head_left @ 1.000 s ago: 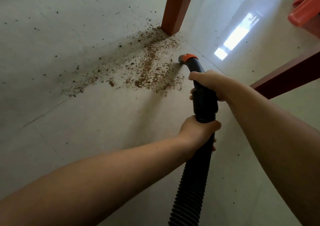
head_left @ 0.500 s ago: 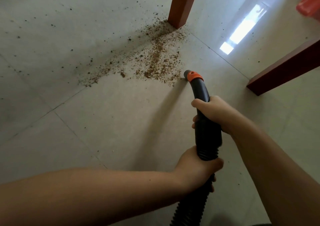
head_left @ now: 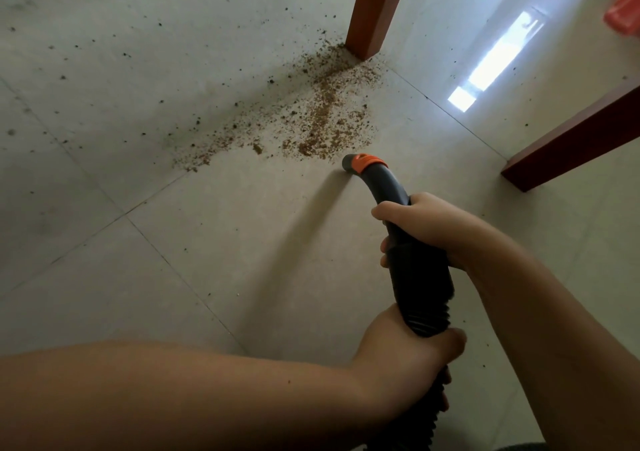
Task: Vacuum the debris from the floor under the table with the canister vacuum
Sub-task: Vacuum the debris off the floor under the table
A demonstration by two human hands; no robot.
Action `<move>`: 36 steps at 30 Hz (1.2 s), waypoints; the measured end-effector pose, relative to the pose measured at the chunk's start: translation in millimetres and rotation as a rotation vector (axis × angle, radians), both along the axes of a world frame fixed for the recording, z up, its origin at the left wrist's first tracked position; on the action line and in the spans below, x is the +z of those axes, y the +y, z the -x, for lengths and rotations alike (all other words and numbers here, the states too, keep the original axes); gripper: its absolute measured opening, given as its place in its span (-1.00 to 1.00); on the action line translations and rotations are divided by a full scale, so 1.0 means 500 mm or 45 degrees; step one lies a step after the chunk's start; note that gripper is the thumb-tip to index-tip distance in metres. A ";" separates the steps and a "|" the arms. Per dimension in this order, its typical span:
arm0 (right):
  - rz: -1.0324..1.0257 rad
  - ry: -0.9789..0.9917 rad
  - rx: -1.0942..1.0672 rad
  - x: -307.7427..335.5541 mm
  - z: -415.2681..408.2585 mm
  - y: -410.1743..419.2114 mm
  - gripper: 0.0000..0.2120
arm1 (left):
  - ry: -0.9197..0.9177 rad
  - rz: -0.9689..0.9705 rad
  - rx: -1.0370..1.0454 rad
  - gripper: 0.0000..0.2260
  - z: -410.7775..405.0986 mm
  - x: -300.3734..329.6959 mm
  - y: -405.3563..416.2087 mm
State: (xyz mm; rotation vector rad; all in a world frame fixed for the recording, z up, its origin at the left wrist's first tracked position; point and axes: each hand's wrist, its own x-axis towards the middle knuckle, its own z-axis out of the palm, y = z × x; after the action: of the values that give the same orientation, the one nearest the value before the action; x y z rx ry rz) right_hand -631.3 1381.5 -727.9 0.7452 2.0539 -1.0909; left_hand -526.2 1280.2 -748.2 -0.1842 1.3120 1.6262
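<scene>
A black vacuum hose [head_left: 420, 277] with a curved handle ends in an orange-ringed nozzle [head_left: 362, 165] close above the pale tiled floor. My right hand [head_left: 426, 229] grips the curved handle. My left hand [head_left: 405, 350] grips the ribbed hose just below it. A patch of brown crumbly debris [head_left: 318, 118] spreads over the tiles from the foot of a wooden table leg [head_left: 375, 10] toward the left. The nozzle sits just below the near edge of the patch. The canister itself is out of view.
A second reddish-brown table leg [head_left: 571, 139] slants in from the right. An orange plastic object [head_left: 623, 10] shows at the top right corner. Dark specks [head_left: 62, 76] dot the tiles at the left. A bright window reflection [head_left: 491, 62] lies on the floor.
The nozzle has pulled back toward me, from inside the debris to just below its near edge. Both hands came back with the hose, still gripping it. The near strip of debris looks thinner.
</scene>
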 end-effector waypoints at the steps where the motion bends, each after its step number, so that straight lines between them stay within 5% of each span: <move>1: 0.008 0.009 -0.023 -0.003 0.004 -0.003 -0.79 | 0.003 0.015 0.001 -0.88 0.005 -0.004 -0.002; 10: -0.046 0.163 -0.239 -0.033 0.083 0.001 -0.71 | 0.049 0.099 0.085 -0.90 0.094 -0.036 0.003; 19: -0.084 0.167 -0.113 -0.019 0.168 0.013 -0.69 | 0.095 0.060 0.216 -0.91 0.168 -0.049 0.048; 36: -0.009 0.050 0.079 -0.018 0.025 -0.065 -0.80 | 0.013 0.030 0.153 -0.86 0.007 -0.018 -0.040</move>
State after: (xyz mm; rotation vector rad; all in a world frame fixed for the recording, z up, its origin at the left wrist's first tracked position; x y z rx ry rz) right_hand -643.8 1349.2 -736.8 0.6638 2.1004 -1.0719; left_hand -529.9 1260.3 -757.1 -0.2744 1.3504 1.7149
